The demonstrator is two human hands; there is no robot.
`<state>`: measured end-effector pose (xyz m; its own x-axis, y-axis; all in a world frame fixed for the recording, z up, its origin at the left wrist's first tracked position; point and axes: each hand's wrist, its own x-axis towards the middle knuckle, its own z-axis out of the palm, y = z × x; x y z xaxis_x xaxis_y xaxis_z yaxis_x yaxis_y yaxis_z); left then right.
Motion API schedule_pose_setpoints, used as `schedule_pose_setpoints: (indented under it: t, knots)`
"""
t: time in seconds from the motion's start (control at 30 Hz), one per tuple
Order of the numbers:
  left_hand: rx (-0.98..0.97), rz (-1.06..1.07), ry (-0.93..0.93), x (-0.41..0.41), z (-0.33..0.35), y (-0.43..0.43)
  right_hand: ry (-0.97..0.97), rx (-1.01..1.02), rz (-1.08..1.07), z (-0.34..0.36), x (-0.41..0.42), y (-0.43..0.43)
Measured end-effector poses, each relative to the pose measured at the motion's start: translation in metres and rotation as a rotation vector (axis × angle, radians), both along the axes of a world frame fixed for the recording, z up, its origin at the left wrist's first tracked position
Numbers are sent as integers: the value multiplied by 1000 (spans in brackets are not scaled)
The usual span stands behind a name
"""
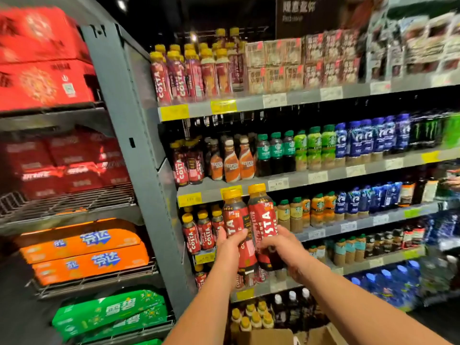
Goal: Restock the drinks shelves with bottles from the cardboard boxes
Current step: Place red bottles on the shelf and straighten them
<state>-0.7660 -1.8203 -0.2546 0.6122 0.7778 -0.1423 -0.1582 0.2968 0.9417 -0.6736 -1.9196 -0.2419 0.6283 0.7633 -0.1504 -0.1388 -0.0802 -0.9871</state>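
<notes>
My left hand point(230, 245) grips a red Costa coffee bottle point(235, 220) with a yellow cap, held upright. My right hand point(280, 242) grips a second Costa bottle point(261, 215) right beside it, the two bottles touching. Both are raised in front of the third shelf point(348, 226), where a short row of matching Costa bottles point(199, 232) stands at the left end. An open cardboard box point(268, 336) shows at the bottom edge, with yellow-capped bottles point(251, 317) just above it.
Shelves above hold more Costa bottles point(189, 73), Nescafe bottles point(231, 163), green and blue drinks point(361, 143). A grey upright point(139, 150) divides off a left rack with red cartons point(42, 61), orange cases point(84, 252) and green cases point(112, 314).
</notes>
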Motion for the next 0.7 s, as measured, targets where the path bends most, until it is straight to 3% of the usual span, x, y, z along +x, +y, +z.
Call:
schedule_pose_setpoints:
  t: [0.4, 0.7]
  knots:
    - [158, -27, -81, 12, 83, 69, -51, 102, -104, 76, 5, 71]
    - [240, -12, -50, 9, 84, 134, -63, 107, -105, 81, 4, 134]
